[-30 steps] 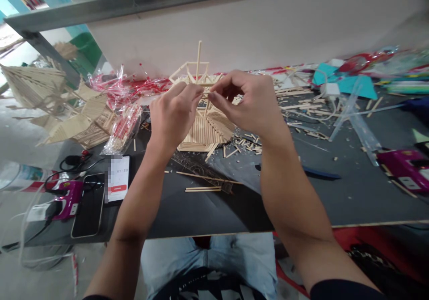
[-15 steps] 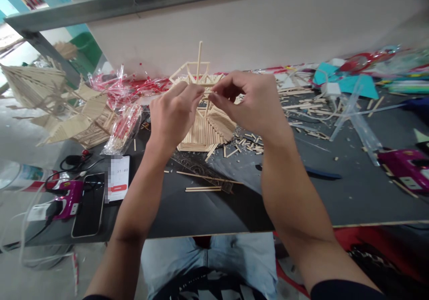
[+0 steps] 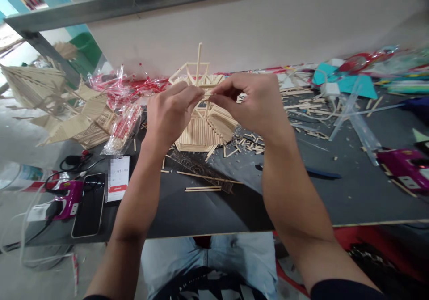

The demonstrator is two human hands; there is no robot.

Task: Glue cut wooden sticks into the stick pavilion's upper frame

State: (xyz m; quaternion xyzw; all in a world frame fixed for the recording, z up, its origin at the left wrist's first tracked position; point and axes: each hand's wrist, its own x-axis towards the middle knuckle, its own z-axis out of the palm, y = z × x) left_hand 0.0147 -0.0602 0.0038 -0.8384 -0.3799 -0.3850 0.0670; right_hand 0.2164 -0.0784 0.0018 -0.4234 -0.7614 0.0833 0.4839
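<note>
On the table stands a model [image 3: 192, 134] built of thin wooden sticks, with a stepped roof-like lower part and a tall upright stick at the top. Both hands are at its upper part and hide much of it. My left hand [image 3: 172, 110] is closed, its thumb and fingertips pinched at a short wooden stick [image 3: 208, 86]. From the other side my right hand [image 3: 253, 101] pinches near the same stick between thumb and forefinger. The fingertips of the two hands almost meet, and they cover the exact contact with the stick.
Cut stick pieces [image 3: 248, 144] lie right of the model. A dark ruler [image 3: 201, 170] and two loose sticks [image 3: 203, 189] lie in front. Phones [image 3: 89, 206], a purple power strip [image 3: 72, 197] and bagged red-tipped sticks [image 3: 124, 128] are at left. Another stick model [image 3: 67, 107] stands far left.
My left hand has shifted slightly left and its wrist has turned a little. My right hand stays nearly in place, still pinching at the model's upper part.
</note>
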